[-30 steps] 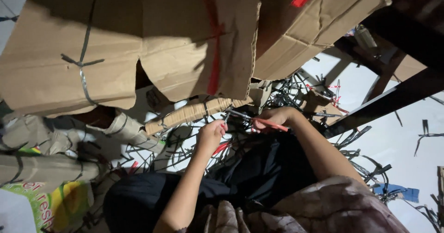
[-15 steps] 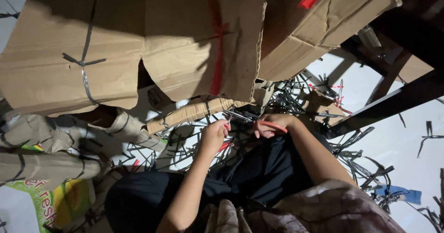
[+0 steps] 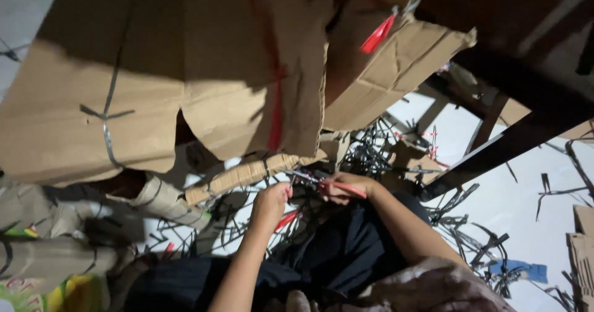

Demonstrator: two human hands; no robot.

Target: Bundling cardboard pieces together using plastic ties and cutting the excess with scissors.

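Big brown cardboard boxes (image 3: 185, 83) filled the upper view, bound with grey strapping and red tape; a flap with a red tag (image 3: 378, 33) hung at upper right. A printed yellow-and-green bag (image 3: 37, 287) lay at lower left. The right hand (image 3: 346, 187) was closed round a red-handled cutter (image 3: 328, 185), its long axis running left to right, tip pointing left. The left hand (image 3: 270, 202) was fisted on a red-tipped piece (image 3: 286, 220). Black strap offcuts (image 3: 470, 244) littered the pale floor (image 3: 520, 200); the room was dim.
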